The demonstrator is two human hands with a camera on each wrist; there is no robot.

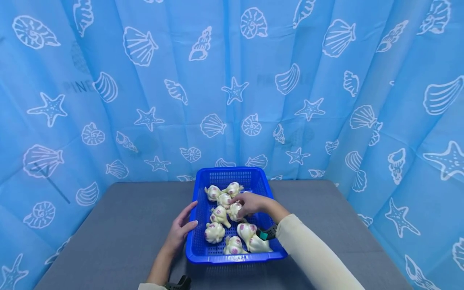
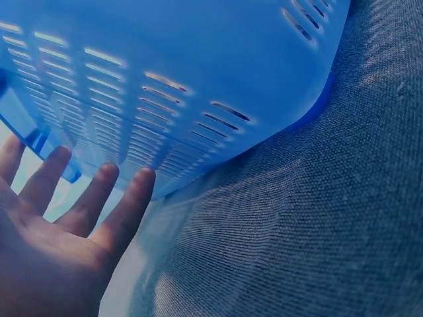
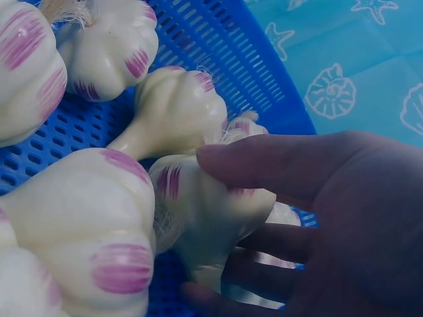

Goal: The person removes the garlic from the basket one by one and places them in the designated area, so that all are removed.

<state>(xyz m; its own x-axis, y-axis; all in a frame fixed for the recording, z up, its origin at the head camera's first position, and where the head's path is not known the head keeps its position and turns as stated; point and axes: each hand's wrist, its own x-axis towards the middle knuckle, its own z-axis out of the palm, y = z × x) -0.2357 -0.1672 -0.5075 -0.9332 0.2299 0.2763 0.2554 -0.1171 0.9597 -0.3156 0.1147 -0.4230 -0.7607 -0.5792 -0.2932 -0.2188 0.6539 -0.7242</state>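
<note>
A blue plastic basket (image 1: 203, 258) holds several white garlic bulbs with purple streaks, among them one bulb (image 1: 214, 233) near its left side. My right hand (image 1: 253, 202) reaches in from the right and grips a garlic bulb (image 3: 198, 198) near the middle. In the right wrist view the thumb lies on top of that bulb and the fingers curl round its lower side, partly hidden. At the basket's left side is my left hand (image 1: 177, 230), its fairly straight fingers (image 2: 135, 191) against the slotted outer wall and its thumb by the rim.
The basket stands on a grey cloth-covered table (image 1: 141, 225). Behind and on both sides hangs a blue curtain (image 1: 232, 121) with white shell and starfish prints. Other garlic bulbs (image 3: 109, 49) lie close around the held one.
</note>
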